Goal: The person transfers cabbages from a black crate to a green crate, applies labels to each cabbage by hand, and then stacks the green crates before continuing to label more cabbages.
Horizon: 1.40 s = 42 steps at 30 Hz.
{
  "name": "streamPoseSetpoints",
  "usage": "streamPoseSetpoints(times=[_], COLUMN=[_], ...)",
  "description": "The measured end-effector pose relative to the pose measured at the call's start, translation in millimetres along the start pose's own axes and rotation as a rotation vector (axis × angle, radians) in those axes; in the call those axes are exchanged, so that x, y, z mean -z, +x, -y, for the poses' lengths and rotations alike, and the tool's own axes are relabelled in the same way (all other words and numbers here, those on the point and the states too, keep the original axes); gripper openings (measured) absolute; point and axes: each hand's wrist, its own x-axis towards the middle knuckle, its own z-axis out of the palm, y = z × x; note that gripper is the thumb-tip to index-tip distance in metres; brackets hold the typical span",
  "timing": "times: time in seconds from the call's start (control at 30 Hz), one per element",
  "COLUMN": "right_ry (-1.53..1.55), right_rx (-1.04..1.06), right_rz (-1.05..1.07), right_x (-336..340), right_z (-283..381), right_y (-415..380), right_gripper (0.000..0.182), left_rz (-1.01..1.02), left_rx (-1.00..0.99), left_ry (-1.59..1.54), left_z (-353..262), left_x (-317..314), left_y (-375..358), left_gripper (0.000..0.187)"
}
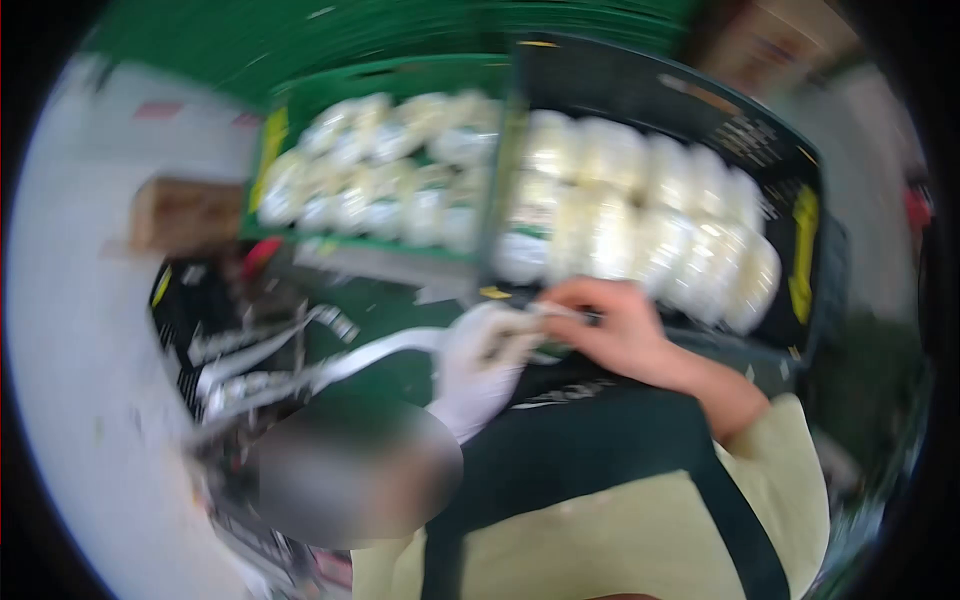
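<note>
My left hand (485, 355), in a white glove, is closed on a long white strip of labels (385, 345) that trails off to the left. My bare right hand (610, 325) meets it in front of my apron, thumb and forefinger pinched at the strip's end; motion blur hides the exact grip. Just beyond my hands, a dark crate (815, 290) holds two rows of pale, plastic-wrapped vegetables (610, 235) that look like Chinese cabbages. One wrapped head (525, 245) at its near left corner carries a green-and-white label.
A green crate (375, 70) of similar wrapped heads adjoins on the left. Below it stands a dark box (175, 310) with loose label strips. Cardboard boxes sit at far left (185, 215) and at the back right (775, 45). A blurred oval covers the lower left.
</note>
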Motion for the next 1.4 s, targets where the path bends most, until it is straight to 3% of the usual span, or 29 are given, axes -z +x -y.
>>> streamPoseSetpoints(times=[0.1,0.2,0.23,0.27,0.33,0.4,0.47,0.57,0.67,0.77,0.8,0.83,0.87,0.9,1.0,1.07,1.17,1.27,1.4], right_ry=[-0.055,0.016,0.185,0.199,0.189,0.081,0.076,-0.007,-0.329,-0.632,-0.509,-0.292,-0.197,-0.129,-0.300,-0.735,-1.153,-1.282,-0.054], right_rx=[0.015,0.016,-0.150,-0.148,-0.153,-0.036,-0.007,0.207,0.545,0.493,0.527,0.231,0.216,0.070,-0.004,0.069,0.109,0.136,0.054], right_rz=[-0.046,0.055,0.097,0.103,0.194,0.136,0.114,-0.001,-0.114,-0.111,-0.294,-0.441,-0.572,-0.543,-0.273,0.043,0.050,-0.201,0.063], right_x=[10.1,11.8,14.4,13.6,20.9,24.1,18.7,19.0,22.2,56.3,75.5,101.3,129.1,146.1,110.7,70.2,53.1,69.9,57.0], right_z=[3.4,-1.8,-3.0,-11.2,-9.7,-13.9,-14.4,-13.8,-25.1,-27.4,-39.9,-32.2,-28.1,-33.5,-77.0,-117.8,-139.9,-135.3,-34.9], right_y=[-4.3,5.1,4.5,8.5,10.4,8.1,3.6,3.5,10.7,26.6,47.7,58.7,71.1,77.5,77.5,68.4,67.3,78.0,37.1], right_gripper=[0.016,0.019,0.026,0.031,0.025,0.017,0.017,0.015,0.014,0.010,0.009,0.012,0.013,0.021,0.036,0.047,0.049,0.051,0.034], left_rz=[-0.037,-0.114,-0.082,-0.082,-0.077,-0.227,-0.096,-0.114,-0.154,0.204,0.245,0.283,0.320,0.289,0.102,0.069,0.050,0.057,0.147], left_rx=[-0.002,-0.002,0.075,0.084,0.240,0.371,0.259,0.235,0.398,0.650,0.649,0.647,0.642,0.695,0.679,0.693,0.696,0.713,0.643], left_ry=[0.028,-0.105,-0.217,-0.306,-0.413,-0.591,-0.243,-0.190,-0.460,-0.712,-0.592,-0.469,-0.345,-0.384,-0.439,-0.556,-0.530,-0.505,-0.461], left_z=[2.3,7.2,7.1,5.4,13.4,-12.6,8.3,13.5,7.2,-12.9,-8.6,-1.3,3.8,4.2,15.3,18.8,22.6,6.2,13.2], left_x=[-0.6,-4.0,-13.0,-17.1,-22.6,-35.2,-24.4,-22.1,-31.4,-25.0,-21.0,-11.7,-3.4,2.1,9.8,9.9,9.7,2.9,-9.1], left_y=[2.8,4.3,0.9,0.9,-9.6,3.6,-5.8,-4.3,1.6,7.5,3.1,-4.7,-11.1,-14.9,-25.2,-25.9,-26.2,-17.9,-17.8], left_gripper=[0.022,0.020,0.012,0.011,0.014,0.013,0.010,0.017,0.013,0.008,0.010,0.013,0.017,0.024,0.024,0.025,0.025,0.023,0.023])
